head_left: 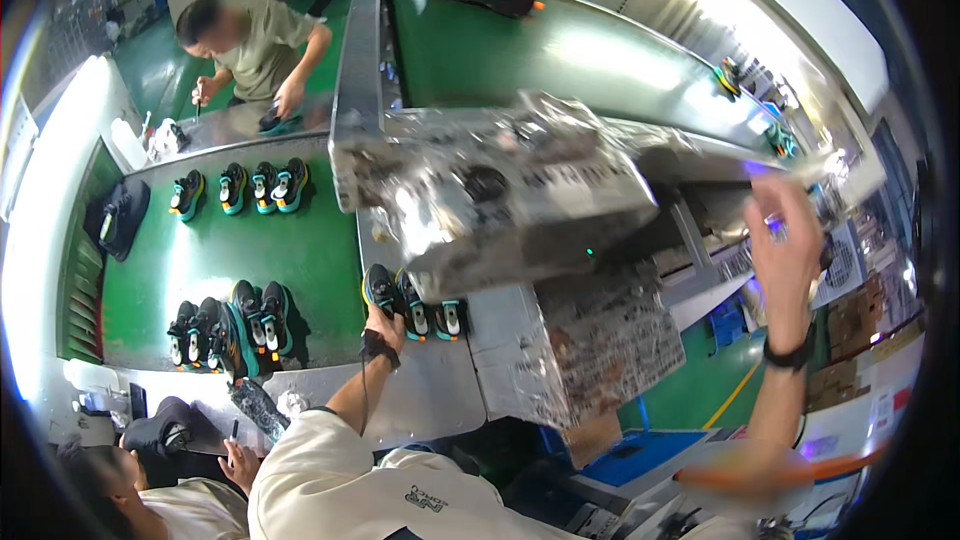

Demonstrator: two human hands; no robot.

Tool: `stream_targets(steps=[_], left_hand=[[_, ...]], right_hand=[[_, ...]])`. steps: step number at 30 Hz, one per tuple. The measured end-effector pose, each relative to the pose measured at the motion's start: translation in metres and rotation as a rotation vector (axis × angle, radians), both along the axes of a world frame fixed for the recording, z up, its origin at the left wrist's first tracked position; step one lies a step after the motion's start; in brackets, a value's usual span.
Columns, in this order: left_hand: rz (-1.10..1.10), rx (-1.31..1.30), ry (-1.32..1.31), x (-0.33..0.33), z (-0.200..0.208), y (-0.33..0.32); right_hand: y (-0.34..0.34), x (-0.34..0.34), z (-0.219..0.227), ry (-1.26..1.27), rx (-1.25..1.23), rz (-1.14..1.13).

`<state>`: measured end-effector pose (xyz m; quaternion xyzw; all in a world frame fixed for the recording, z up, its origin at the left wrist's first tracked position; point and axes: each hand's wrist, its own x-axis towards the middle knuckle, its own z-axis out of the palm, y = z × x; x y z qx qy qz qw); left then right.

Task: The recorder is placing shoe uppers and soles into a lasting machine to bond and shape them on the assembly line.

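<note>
L hand's grip pinches near end of a blk/teal shoe, at metal desk's L edge by the green belt, other shoes just beside. R hand raised, R of foil-covered box, fingers part-curled; can't tell if grip's holding anything.

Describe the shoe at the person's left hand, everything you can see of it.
The shoe has a black upper with paler detail on top and a bright orange-yellow edge low on its left side. It lies close by the right edge of the green surface, with another dark shoe at its right. The left hand is at its near end, partly hiding it.
</note>
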<state>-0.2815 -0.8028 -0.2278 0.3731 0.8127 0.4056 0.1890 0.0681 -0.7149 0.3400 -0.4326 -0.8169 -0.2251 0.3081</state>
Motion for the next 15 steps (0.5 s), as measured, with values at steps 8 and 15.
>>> stream_targets(steps=[8,15], left_hand=[[-0.093,0.225,-0.351,-0.017,-0.073,-0.001],[-0.155,-0.08,-0.239,-0.041,0.032,0.013]], right_hand=[[0.323,-0.241,0.02,-0.364,-0.217,0.334],[0.437,-0.334,0.007,-0.479,-0.367,0.225]])
